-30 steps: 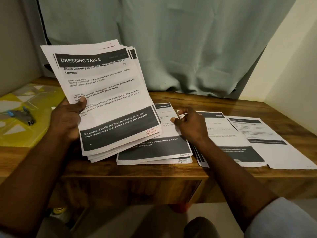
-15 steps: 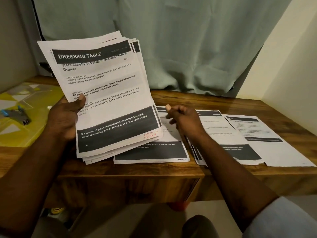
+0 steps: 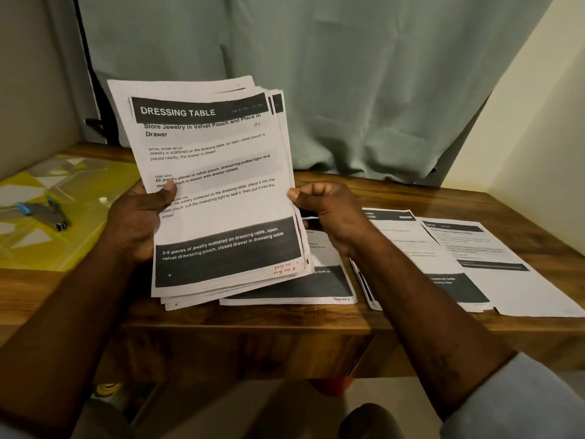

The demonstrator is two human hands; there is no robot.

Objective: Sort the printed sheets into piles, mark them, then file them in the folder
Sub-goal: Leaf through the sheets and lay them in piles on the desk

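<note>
left hand (image 3: 139, 217): thumb clamped on fanned rectangular paper stack (image 3: 215, 191), tilted up, 11 o'clock | right hand (image 3: 326, 207): curled, pinching stack's right edge | flat white piles (image 3: 411, 248) on grained wooden table (image 3: 285, 318), 3 o'clock

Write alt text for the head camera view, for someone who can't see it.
A left hand and a right hand hold up a stack of printed sheets, its top page headed DRESSING TABLE, over a wooden table. More sheets lie in piles on it, to the right.
</note>
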